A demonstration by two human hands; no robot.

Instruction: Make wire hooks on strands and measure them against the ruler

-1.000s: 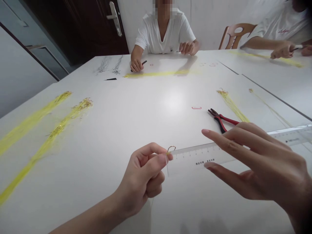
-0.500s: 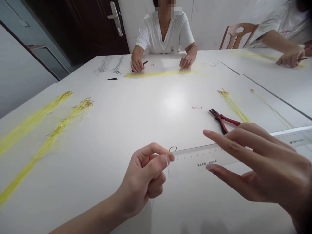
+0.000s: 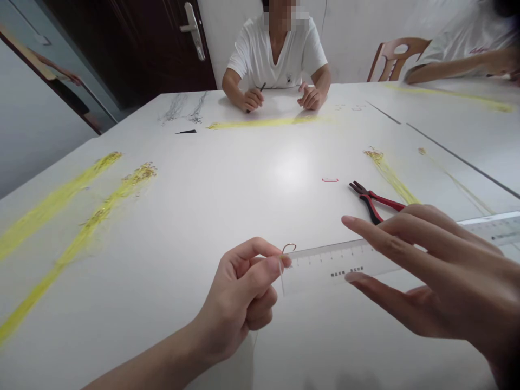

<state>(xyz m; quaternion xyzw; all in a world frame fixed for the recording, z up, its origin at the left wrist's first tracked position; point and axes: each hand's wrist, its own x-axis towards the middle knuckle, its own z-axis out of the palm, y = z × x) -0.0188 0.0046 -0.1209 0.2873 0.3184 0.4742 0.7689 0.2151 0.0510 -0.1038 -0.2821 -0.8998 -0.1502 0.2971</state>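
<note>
Between thumb and forefinger, my left hand [image 3: 244, 292] pinches a small gold fish hook [image 3: 290, 246], its curved bend sticking up past the fingertips. The hook sits at the zero end of a clear ruler [image 3: 320, 271], and its lower part is hidden by the fingers. A thin line hangs below that hand. My right hand [image 3: 430, 271] is open over the ruler's middle, fingers stretched out and thumb apart; whether it touches the ruler I cannot tell. Just beyond it lie red-and-black pliers [image 3: 371, 200], jaws pointing away from me.
Yellow line bundles with gold hooks [image 3: 97, 216] lie at left, and another hooked bundle [image 3: 385, 168] at right. A red-edged tag [image 3: 330, 180] is near the pliers. Across the white table [image 3: 211, 189] a person [image 3: 280, 59] holds a dark tool; another person [image 3: 467, 59] sits far right.
My hands hold nearly the same pose. Opposite, the person's tool hand has lifted inward off the yellow bundle. The person at right has drawn their hands back, and someone has appeared in the left doorway.
</note>
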